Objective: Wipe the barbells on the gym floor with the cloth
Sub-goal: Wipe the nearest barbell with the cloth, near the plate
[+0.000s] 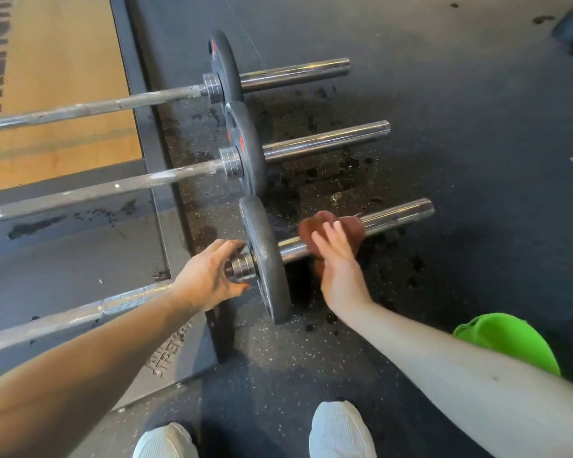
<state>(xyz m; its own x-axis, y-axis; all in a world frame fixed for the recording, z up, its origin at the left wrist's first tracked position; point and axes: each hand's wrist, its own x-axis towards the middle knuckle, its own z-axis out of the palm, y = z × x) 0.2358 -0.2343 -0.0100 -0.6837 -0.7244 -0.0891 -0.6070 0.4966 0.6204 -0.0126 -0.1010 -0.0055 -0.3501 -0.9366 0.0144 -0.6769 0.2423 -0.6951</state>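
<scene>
Three barbells lie side by side on the dark rubber floor, each with a black plate. On the nearest barbell (397, 214), my left hand (212, 276) curls its fingers and thumb round the inner collar, just left of the plate (268, 269). To the right of that plate, my right hand (339, 262) holds a brown cloth (311, 226) wrapped over the chrome sleeve. Its fingers lie across the top of the cloth and its thumb is hidden. The middle barbell (324, 143) and the far barbell (295, 74) lie untouched.
Wet dark patches (311, 180) mark the floor between the sleeves. A wooden lifting platform (63, 77) with a black frame lies to the left. A bright green object (509, 338) sits by my right forearm. My white shoes (341, 431) stand at the bottom edge.
</scene>
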